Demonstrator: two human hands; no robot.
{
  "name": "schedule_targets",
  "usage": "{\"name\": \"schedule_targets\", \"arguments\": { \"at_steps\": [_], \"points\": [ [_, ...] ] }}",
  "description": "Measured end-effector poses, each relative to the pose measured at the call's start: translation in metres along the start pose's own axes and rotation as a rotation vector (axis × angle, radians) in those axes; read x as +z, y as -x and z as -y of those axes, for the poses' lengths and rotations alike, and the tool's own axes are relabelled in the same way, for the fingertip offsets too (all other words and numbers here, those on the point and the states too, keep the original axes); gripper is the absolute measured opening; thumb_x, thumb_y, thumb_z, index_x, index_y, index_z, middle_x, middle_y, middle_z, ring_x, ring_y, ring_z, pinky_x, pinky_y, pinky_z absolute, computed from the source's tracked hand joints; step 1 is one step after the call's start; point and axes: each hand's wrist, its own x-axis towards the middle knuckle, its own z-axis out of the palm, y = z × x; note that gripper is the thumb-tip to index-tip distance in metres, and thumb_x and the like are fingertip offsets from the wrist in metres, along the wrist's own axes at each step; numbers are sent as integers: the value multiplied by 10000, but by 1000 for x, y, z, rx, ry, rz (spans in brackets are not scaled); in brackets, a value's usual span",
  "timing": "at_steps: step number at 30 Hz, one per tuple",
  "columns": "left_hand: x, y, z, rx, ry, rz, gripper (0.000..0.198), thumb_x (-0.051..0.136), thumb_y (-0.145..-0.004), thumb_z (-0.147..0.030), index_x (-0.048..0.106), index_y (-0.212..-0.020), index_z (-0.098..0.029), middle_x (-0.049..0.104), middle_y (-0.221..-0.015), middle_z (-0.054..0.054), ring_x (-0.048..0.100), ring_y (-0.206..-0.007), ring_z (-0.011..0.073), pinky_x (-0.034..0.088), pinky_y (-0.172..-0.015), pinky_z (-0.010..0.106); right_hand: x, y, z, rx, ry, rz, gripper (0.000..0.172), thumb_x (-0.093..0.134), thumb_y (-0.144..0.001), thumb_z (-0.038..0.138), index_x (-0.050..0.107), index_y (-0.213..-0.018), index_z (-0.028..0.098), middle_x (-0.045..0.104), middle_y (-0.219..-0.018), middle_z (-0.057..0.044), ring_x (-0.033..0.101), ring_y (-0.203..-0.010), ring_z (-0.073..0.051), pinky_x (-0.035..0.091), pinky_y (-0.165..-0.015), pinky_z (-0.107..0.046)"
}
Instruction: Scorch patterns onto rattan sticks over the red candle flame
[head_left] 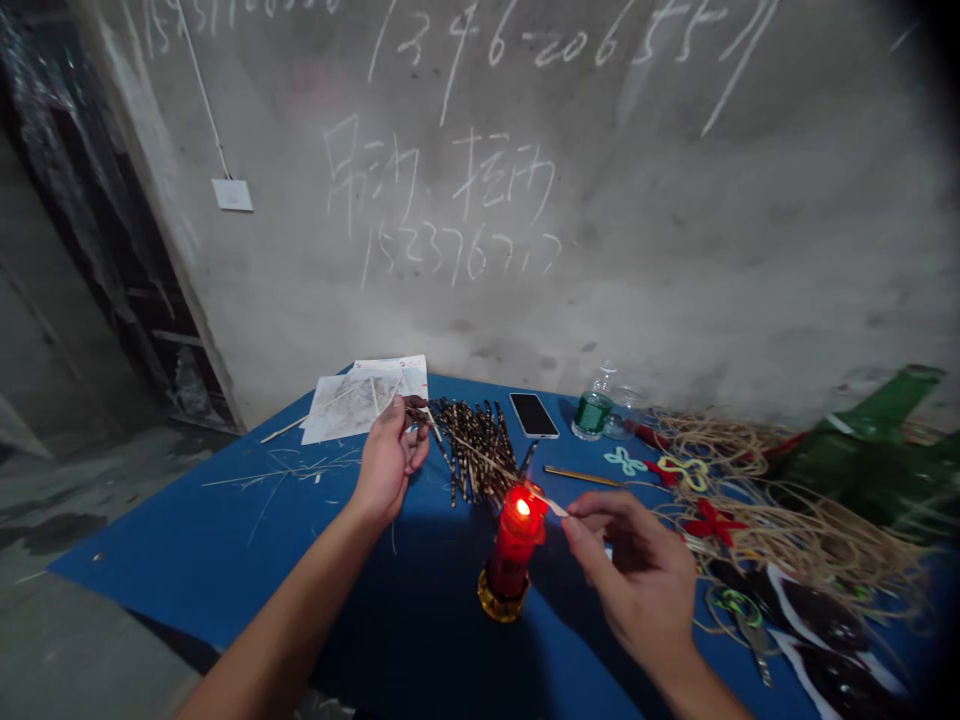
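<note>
A red candle burns on a golden base in front of me. A thin strip, perhaps bamboo, slants across just above and behind the flame. My left hand is closed on its far end, left of a pile of dark, mottled sticks. Its fingertips are partly hidden, and something dark shows at them. To the right of the flame, my right hand pinches the strip's pale near end between thumb and finger.
Behind the pile lie a phone and papers. A plastic bottle and a glass jar stand near the wall. Tangled cord, red shears-like pieces and green bottles crowd the right side. Thin fibres lie left.
</note>
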Motion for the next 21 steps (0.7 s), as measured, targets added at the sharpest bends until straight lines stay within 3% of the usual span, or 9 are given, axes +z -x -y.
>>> {"name": "schedule_targets", "arguments": {
  "at_steps": [7,21],
  "points": [
    [-3,-3,0,0,50,-26,285,605,-1032,-432,625,-948,-161,533,-670,-17,371,-381,35,170,-361,154,1,-3,3,8,51,26,81,798,-917,291,777,-892,218,656,-566,33,527,-415,-112,443,-417,-225],
    [-6,-7,0,6,73,-58,287,619,-1022,-408,564,-874,-168,489,-638,-46,342,-369,28,173,-354,156,-5,4,-3,43,-60,99,142,674,-1018,314,777,-1022,216,682,-642,15,553,-463,-116,438,-447,-224]
  ]
}}
